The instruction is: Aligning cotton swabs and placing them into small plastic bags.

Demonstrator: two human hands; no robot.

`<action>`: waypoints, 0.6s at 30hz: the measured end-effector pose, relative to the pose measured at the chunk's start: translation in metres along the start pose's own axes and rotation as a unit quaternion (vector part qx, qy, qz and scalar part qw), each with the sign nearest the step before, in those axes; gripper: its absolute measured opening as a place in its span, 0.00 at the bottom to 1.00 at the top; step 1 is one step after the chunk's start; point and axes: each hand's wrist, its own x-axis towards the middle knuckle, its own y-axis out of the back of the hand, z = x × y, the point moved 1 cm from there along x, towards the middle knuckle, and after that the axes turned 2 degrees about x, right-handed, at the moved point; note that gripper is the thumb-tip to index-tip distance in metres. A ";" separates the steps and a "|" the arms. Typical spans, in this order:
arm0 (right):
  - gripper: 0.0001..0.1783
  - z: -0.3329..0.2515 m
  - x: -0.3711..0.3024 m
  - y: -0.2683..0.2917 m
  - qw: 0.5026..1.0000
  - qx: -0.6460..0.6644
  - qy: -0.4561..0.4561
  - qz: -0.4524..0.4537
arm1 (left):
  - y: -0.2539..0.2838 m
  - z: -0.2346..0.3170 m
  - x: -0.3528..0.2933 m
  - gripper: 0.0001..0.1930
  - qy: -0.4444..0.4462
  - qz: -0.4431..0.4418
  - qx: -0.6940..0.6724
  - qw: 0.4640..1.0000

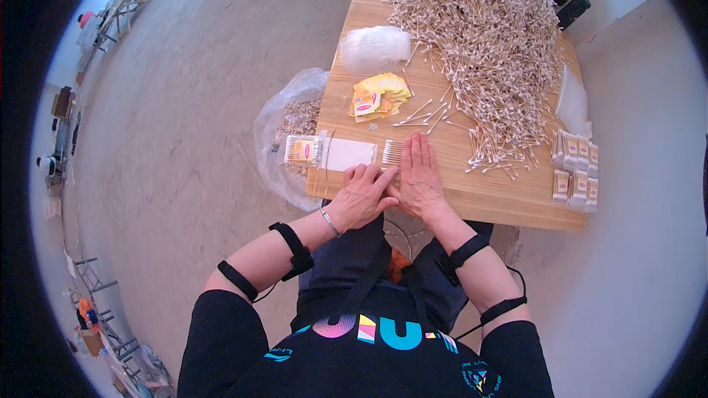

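Note:
A row of cotton swabs (391, 152) lies side by side near the front edge of the wooden table. My right hand (420, 177) rests flat along the row's right side, fingers straight and together, palm down. From the left, my left hand (361, 195) meets it at the row's lower end. Its thumb and index finger are stretched apart, the other fingers slightly bent. Beside the row is a white rectangular piece (352, 155). Farther left, a clear pack of swabs with a yellow card (301, 149) sits at the table's left edge. Whatever is under my palms is hidden.
A large heap of loose swabs (487, 37) covers the table's far right. Yellow cards (379, 96) and clear plastic sleeves (375, 49) are piled at left. Filled packs (575, 166) stand at the right edge. A clear bag (269, 129) of swabs is beside the table's left edge.

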 end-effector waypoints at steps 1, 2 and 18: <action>0.54 0.000 0.000 0.000 1.000 0.000 0.001 -0.001 | 0.000 0.000 0.000 0.34 -0.001 0.000 -0.001 1.000; 0.54 -0.001 0.000 0.001 1.000 0.003 0.002 -0.001 | 0.000 0.000 0.000 0.34 -0.001 0.000 -0.001 1.000; 0.51 0.003 -0.001 0.000 1.000 -0.015 0.009 -0.008 | 0.001 0.003 0.011 0.38 0.027 -0.006 -0.006 1.000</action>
